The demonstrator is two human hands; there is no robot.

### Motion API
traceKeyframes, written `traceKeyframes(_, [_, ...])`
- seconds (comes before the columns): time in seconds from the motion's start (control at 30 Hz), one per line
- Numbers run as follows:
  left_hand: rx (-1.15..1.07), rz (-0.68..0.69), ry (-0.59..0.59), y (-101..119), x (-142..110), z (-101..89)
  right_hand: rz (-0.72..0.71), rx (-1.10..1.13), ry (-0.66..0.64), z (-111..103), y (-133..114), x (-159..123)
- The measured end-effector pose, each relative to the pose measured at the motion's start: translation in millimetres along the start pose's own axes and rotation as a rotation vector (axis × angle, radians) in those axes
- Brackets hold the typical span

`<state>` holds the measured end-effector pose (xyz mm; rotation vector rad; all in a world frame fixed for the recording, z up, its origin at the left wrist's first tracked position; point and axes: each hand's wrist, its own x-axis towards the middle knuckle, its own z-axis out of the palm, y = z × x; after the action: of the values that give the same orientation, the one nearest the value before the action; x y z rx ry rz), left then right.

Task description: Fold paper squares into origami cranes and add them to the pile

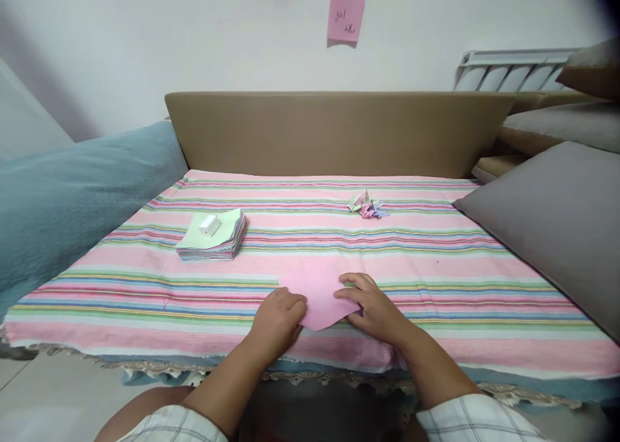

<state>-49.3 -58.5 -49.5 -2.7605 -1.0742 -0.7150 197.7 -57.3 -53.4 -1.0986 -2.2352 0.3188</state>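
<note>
A sheet of pink paper lies between my hands near the front of the striped cloth, its near edge slightly raised. My left hand grips its left edge, fingers curled and thumb pressed on top. On the other side, my right hand has the right edge between thumb and fingers, with the index and middle fingers over the top. The undersides of both grips are hidden.
A stack of coloured paper with a white charger plug on it sits left. Several folded paper cranes lie back right. Grey cushions line the right, a blue cushion the left. A brown backrest stands behind.
</note>
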Motion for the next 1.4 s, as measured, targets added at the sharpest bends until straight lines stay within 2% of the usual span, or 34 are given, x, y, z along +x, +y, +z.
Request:
traceKeyframes(0.2, [-0.022, -0.027, -0.071, 9.2, 8.4, 2.8, 0.025, -0.070, 0.065, 4.5, 10.3, -4.3])
traceKeyframes(0.37, [-0.011, -0.271, -0.065, -3.5, 9.7, -6.4, 0.138, -0.021, 0.029, 7.4, 15.3, -4.3])
traceKeyframes(0.57, [-0.048, -0.451, -0.076, -23.1, 7.0, -9.5, 0.283, 0.049, -0.009, 4.0, 13.0, 0.2])
traceKeyframes(0.8, [0.038, -0.577, -0.057, -27.4, 10.5, -9.3, 0.425, -0.021, 0.102, 13.1, 14.5, 4.5])
traceKeyframes(0.87, [0.119, -0.566, 0.004, -21.0, 11.1, -8.4, 0.432, -0.056, 0.122, 16.0, 14.5, 5.3])
traceKeyframes(0.93, [0.196, -0.488, 0.097, -10.2, 11.0, -5.6, 0.432, -0.086, 0.135, 18.1, 14.5, 5.9])
traceKeyframes(1.0, [0.196, -0.320, 0.068, 3.0, 9.9, -0.4, 0.430, -0.106, 0.143, 19.2, 14.5, 6.3])
traceKeyframes(1.1, [0.126, -0.098, -0.071, 20.2, 7.5, 9.8, 0.428, -0.129, 0.144, 19.3, 14.7, 6.6])
traceKeyframes(1.2, [0.119, -0.083, -0.152, 27.5, 6.0, 17.8, 0.435, -0.147, 0.135, 18.2, 14.5, 6.8])
traceKeyframes(1.4, [0.106, -0.103, -0.202, 24.7, 6.7, 20.5, 0.472, -0.168, 0.166, 22.0, 9.0, 8.6])
